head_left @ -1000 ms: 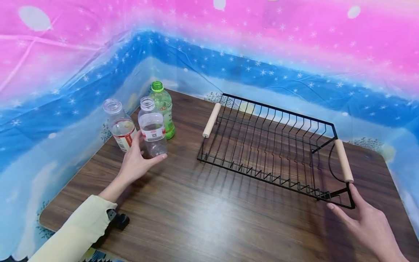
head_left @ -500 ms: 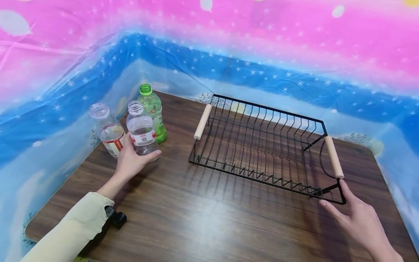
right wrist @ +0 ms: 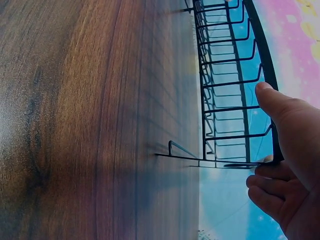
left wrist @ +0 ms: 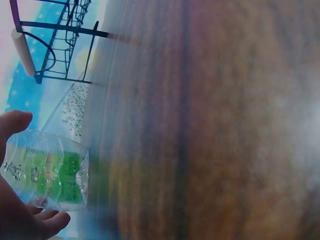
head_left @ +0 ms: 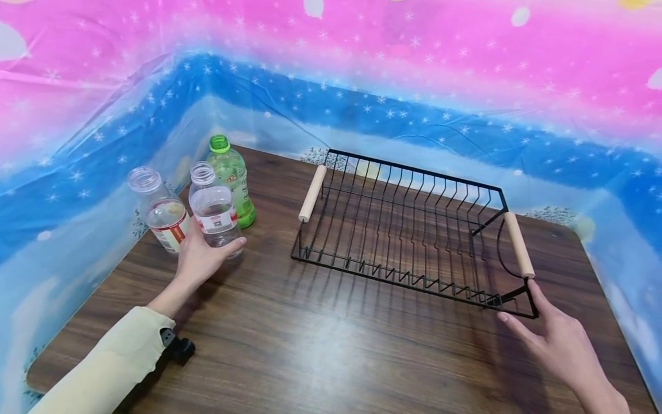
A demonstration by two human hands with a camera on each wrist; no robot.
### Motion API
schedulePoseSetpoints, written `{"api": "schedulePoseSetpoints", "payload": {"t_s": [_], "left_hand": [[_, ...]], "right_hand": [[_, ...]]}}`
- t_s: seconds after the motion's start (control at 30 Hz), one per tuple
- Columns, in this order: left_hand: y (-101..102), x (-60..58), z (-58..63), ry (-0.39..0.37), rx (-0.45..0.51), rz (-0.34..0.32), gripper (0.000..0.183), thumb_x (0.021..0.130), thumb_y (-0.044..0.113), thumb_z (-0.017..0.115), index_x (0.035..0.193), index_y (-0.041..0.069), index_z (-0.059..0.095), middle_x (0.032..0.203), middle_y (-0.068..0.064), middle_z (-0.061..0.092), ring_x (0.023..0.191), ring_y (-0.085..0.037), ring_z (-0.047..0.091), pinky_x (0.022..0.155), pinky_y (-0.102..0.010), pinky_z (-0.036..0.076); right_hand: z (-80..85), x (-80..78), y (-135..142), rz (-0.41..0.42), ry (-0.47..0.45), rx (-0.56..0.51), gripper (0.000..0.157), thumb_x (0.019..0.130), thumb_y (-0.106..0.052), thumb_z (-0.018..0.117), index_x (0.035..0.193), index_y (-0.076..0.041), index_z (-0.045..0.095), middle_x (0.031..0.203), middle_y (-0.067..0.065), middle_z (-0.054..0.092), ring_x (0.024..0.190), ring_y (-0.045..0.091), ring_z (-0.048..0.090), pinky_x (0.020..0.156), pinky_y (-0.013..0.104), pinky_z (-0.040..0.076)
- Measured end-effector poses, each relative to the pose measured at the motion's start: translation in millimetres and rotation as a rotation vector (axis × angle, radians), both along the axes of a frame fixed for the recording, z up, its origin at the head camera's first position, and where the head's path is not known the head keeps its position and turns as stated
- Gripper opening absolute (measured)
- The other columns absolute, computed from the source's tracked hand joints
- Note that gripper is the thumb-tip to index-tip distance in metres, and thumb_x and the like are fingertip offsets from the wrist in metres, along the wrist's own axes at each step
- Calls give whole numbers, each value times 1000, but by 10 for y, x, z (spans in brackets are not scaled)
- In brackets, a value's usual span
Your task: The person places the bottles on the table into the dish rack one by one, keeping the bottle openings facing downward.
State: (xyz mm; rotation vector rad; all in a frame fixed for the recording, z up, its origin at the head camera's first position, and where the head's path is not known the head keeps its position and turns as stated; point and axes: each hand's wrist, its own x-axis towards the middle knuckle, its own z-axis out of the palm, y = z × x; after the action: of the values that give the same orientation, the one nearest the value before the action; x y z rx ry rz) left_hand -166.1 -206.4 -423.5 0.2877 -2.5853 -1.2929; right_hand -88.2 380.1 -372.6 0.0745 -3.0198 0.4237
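Taken from the middle of the table [head_left: 336, 351], the rack [head_left: 401, 230] stands at one o'clock and the front bottle [head_left: 217, 221] at ten, in the left hand [head_left: 200, 261]. From that bottle, the outer bottle [head_left: 168, 218] is near at nine o'clock, the rear bottle [head_left: 231, 169] near at one. The right hand [head_left: 566, 342] is on the rack's four o'clock corner. Behind everything, at twelve, hangs a cloth [head_left: 362, 103]

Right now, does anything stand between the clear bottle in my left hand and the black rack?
Nothing visible stands in the way: tabletop lies between the clear bottle and the near left corner of the black rack. The green bottle stands farther back, beside that path.
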Motion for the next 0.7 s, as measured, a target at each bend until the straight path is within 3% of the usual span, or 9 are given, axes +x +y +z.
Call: {"api": "schedulePoseSetpoints", "payload": {"t_s": [0.13, 0.33, 0.5, 0.7], "left_hand": [[-4, 10, 3, -12, -1, 6, 94, 78, 44, 77, 143, 0, 26, 136, -27, 45, 126, -43, 43, 100, -58, 36], [-9, 10, 12, -7, -4, 6, 93, 78, 43, 77, 143, -1, 27, 134, -27, 46, 124, -43, 45, 99, -58, 37], [-2, 2, 31, -6, -5, 0, 92, 79, 44, 77, 142, -2, 27, 133, -27, 47, 124, -43, 45, 98, -57, 38], [-2, 37, 98, 8, 9, -12, 93, 79, 46, 76, 144, 1, 26, 136, -25, 46, 126, -42, 44, 99, -59, 36]], "right_hand": [[0, -5, -7, 7, 12, -1, 88, 90, -47, 64, 153, -6, 19, 87, 34, 60, 47, 16, 36, 50, 33, 35], [0, -11, 0, 18, 24, -1, 88, 89, -46, 65, 153, -5, 21, 113, 43, 54, 53, 21, 47, 50, 39, 41], [1, -9, 17, 21, 27, -2, 89, 88, -46, 66, 152, -4, 21, 119, 44, 50, 63, 31, 58, 53, 49, 44], [2, -15, 11, 18, 13, 6, 89, 89, -48, 65, 152, -4, 20, 120, 44, 49, 58, 24, 54, 52, 44, 43]]}}
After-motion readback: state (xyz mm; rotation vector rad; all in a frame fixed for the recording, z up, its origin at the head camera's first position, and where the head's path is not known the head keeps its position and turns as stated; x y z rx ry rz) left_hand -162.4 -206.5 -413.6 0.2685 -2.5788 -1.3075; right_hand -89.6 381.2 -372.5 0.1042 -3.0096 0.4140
